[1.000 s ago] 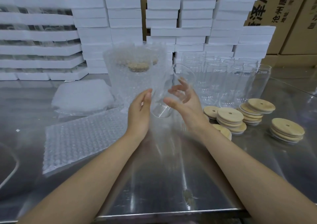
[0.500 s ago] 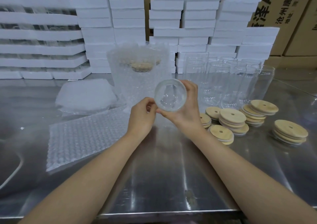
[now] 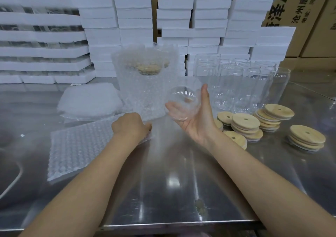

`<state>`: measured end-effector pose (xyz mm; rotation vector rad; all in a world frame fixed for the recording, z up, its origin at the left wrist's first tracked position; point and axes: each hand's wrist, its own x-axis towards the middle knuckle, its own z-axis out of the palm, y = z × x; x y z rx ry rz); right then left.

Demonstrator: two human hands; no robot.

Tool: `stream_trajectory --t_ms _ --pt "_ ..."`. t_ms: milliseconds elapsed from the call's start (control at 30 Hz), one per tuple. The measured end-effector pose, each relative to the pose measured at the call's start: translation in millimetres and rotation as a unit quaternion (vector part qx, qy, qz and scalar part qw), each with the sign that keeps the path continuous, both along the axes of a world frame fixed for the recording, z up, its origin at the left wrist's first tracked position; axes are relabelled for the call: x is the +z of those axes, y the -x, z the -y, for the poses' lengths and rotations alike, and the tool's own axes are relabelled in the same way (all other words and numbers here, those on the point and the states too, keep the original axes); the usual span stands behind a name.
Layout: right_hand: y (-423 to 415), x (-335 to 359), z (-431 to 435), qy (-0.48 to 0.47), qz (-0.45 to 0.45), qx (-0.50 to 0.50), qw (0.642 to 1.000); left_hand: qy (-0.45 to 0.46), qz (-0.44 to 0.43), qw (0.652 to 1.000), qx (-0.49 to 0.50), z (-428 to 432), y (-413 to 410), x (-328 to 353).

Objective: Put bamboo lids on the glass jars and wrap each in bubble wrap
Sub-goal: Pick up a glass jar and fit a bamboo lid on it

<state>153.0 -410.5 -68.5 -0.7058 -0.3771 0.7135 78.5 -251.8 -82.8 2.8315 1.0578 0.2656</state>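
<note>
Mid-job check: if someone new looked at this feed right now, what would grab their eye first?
Dead centre, the right hand cradles an unwrapped glass jar above the steel table. Just left of it, the left hand grips a corner of the bubble wrap sheet. Stacks of bamboo lids sit at the right, and wrapped jars stand behind the hands.

Shiny steel table [image 3: 172, 173], stacked white foam boxes [image 3: 134, 9] behind, brown printed cartons [image 3: 309, 18] along the back.
</note>
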Motion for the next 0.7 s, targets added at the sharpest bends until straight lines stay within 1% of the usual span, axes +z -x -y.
stream_trajectory --t_ms 100,167,267,367,467,533,633,700 --pt "-1 1 2 -0.043 -0.062 0.061 0.995 0.01 0.007 1.0 -0.009 2 0 2" --pt "-3 0 2 -0.044 -0.084 0.068 0.993 0.035 0.02 0.999 -0.02 2 1 2" --pt "-6 -1 0 -0.038 -0.081 0.05 0.995 0.109 0.046 0.991 -0.066 -4 -1 4" --pt "-10 -2 0 -0.037 -0.062 0.025 0.997 0.196 0.077 0.97 -0.12 -8 0 9" --pt "-14 -2 2 -0.04 -0.045 -0.002 0.998 0.309 0.101 0.933 -0.153 -6 4 15" --pt "-16 -2 4 -0.038 -0.042 -0.03 0.998 0.386 0.096 0.905 -0.153 -2 7 20" --pt "-17 0 5 -0.02 -0.031 -0.065 0.997 0.493 0.082 0.854 -0.145 7 10 28" --pt "-17 0 5 -0.016 -0.036 -0.078 0.996 0.549 0.063 0.816 -0.168 10 11 31"
